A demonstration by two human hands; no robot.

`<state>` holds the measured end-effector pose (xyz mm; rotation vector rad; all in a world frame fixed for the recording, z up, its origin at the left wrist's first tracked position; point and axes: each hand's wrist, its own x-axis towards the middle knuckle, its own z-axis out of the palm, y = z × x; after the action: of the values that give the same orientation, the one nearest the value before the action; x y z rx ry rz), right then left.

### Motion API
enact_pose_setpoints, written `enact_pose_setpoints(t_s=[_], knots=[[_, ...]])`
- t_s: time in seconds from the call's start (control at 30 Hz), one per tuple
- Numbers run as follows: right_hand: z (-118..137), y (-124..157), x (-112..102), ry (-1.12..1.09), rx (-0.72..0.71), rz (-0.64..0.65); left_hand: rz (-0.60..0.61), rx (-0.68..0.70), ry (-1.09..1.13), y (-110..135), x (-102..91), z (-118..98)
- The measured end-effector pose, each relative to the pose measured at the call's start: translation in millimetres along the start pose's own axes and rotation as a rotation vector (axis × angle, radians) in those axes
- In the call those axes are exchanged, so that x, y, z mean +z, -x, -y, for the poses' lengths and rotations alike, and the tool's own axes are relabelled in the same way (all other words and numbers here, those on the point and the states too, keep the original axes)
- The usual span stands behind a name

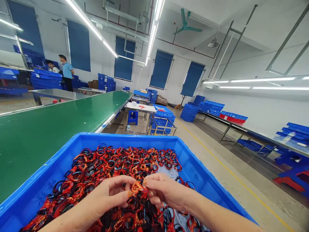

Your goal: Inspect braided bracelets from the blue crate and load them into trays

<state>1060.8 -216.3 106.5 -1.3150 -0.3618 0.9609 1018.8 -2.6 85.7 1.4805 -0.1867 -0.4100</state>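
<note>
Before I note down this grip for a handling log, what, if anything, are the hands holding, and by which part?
One red-orange piece: the left hand pinches its left edge, the right hand its right; finer detail is unclear.

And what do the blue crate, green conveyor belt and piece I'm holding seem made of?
Blue crate: probably molded plastic, semi-gloss, given its rounded rim. Green conveyor belt: probably PVC or rubber, smooth, with soft reflections. Orange-red piece: bright highlights, perhaps glossy plastic, too small to tell.
</note>
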Motion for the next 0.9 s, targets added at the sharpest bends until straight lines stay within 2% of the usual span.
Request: enact_pose_setpoints(t_s=[0.17,0.3,0.4,0.7,0.9], knots=[[-6.0,-3.3,4.0,-0.090,0.089,0.002,0.059,-0.026,-0.054,4.8,6.3,-4.0],[-7.8,-4.9,6.7,-0.065,0.190,-0.064,0.061,-0.108,0.158,5.8,10.6,-3.9],[-9.7,-5.7,7.2,-0.058,0.242,-0.060,0.068,-0.127,0.253,4.6,12.3,-0.9],[-19.3,-4.8,7.2,-0.004,0.268,0.031,0.053,-0.130,0.211,0.3,8.8,8.6],[-22.6,-5.1,7.9,0.067,0.249,0.029,0.042,-0.136,0.215,0.0,9.4,6.1]])
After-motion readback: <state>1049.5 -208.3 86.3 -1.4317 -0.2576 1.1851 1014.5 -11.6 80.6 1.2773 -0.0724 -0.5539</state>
